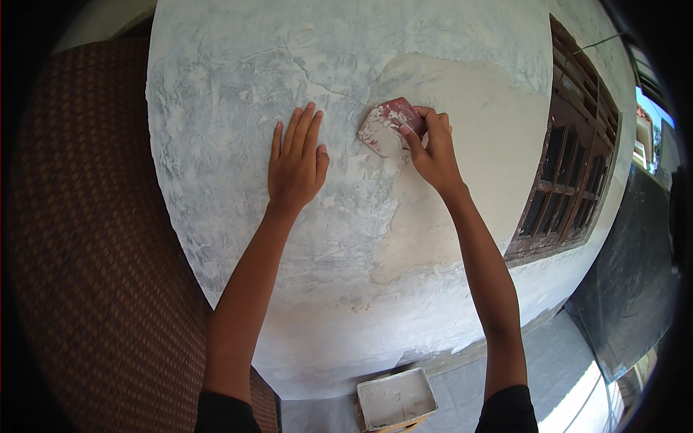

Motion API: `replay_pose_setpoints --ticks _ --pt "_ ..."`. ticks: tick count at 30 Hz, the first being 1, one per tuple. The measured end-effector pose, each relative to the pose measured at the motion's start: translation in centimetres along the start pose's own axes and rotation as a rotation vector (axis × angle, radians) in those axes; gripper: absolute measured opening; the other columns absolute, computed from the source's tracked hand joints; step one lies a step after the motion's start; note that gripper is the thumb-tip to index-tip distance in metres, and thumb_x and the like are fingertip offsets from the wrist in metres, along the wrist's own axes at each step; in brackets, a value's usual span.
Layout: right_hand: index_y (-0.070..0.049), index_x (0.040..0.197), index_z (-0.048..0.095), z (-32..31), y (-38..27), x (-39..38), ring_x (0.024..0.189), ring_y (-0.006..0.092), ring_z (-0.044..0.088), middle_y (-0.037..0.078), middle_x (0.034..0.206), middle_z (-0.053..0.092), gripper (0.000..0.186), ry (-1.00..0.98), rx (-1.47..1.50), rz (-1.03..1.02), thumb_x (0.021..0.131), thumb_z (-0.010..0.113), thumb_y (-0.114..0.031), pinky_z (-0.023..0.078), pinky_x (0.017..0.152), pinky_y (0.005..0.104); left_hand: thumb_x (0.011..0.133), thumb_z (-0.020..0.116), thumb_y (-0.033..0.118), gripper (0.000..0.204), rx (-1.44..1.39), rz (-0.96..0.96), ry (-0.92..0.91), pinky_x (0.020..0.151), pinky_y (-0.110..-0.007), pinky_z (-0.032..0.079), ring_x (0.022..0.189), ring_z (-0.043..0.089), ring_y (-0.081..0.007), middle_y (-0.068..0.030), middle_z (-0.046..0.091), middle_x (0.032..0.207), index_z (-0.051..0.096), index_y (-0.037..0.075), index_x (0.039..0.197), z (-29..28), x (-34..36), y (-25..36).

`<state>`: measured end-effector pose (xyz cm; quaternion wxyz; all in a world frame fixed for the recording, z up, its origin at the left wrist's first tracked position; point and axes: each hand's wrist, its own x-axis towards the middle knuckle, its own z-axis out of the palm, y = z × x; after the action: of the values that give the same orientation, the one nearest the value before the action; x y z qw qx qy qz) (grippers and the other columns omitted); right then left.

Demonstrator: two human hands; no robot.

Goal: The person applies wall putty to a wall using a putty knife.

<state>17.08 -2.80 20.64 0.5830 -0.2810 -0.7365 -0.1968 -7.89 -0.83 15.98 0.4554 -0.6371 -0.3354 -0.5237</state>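
In front of me stands a wall [325, 238] with patchy grey-white filler on its left part and a smoother cream patch on its right. My left hand [296, 162] lies flat against the grey-white part, fingers stretched upward, holding nothing. Up and to the right, my right hand [437, 148] pinches a flat reddish scraper [390, 126] between thumb and fingers. White paste is smeared over the scraper's face. Its blade is at the wall, by the left border of the cream patch. A thin crack runs across the wall above and between the hands.
Below, a shallow tray [395, 399] of whitish paste rests on a small wooden stand, above a grey floor covering [469, 390]. A brown woven panel [94, 238] borders the wall on the left. To the right are a brown wooden window [570, 166] and a dark sheet [628, 267].
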Motion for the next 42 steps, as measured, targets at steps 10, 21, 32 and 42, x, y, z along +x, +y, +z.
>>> replay_pose_setpoints --ticks 10,21,32,42 --pt "0.000 0.120 0.056 -3.3 4.7 6.3 0.088 0.0195 0.054 0.014 0.094 0.058 0.035 0.409 0.273 0.349 0.092 0.063 -0.021 0.047 0.079 0.0337 0.091 0.047 0.013 0.053 0.009 0.012 0.011 0.115 -0.052 0.023 0.140 0.036 -0.0291 -0.0108 0.039 0.150 0.041 0.005 0.143 0.0 0.0 0.2" --pt "0.001 0.117 0.056 -1.9 4.2 5.3 0.085 0.0205 0.055 0.014 0.093 0.060 0.032 0.410 0.078 0.242 0.092 0.061 -0.018 0.044 0.080 0.0368 0.091 0.047 0.013 0.051 0.020 0.005 0.018 0.115 -0.052 0.023 0.140 0.036 -0.0299 -0.0108 0.041 0.149 0.043 0.005 0.141 -0.3 0.3 0.0" --pt "-0.001 0.117 0.056 -1.0 2.1 2.3 0.090 0.0256 0.050 0.015 0.093 0.057 0.032 0.180 0.015 0.067 0.091 0.062 -0.018 0.034 0.091 0.0382 0.091 0.048 0.012 0.052 0.021 0.009 0.013 0.115 -0.052 0.022 0.140 0.036 -0.0293 -0.0104 0.040 0.150 0.042 0.005 0.142 -0.7 -0.2 0.2" --pt "0.002 0.120 0.054 0.0 2.5 0.2 0.087 0.0207 0.053 0.015 0.099 0.055 0.036 0.194 0.093 0.088 0.094 0.061 -0.022 0.045 0.082 0.0362 0.091 0.048 0.012 0.052 0.030 -0.008 0.002 0.116 -0.052 0.022 0.141 0.034 -0.0290 -0.0097 0.039 0.151 0.041 0.005 0.142 0.3 -0.3 -0.1"
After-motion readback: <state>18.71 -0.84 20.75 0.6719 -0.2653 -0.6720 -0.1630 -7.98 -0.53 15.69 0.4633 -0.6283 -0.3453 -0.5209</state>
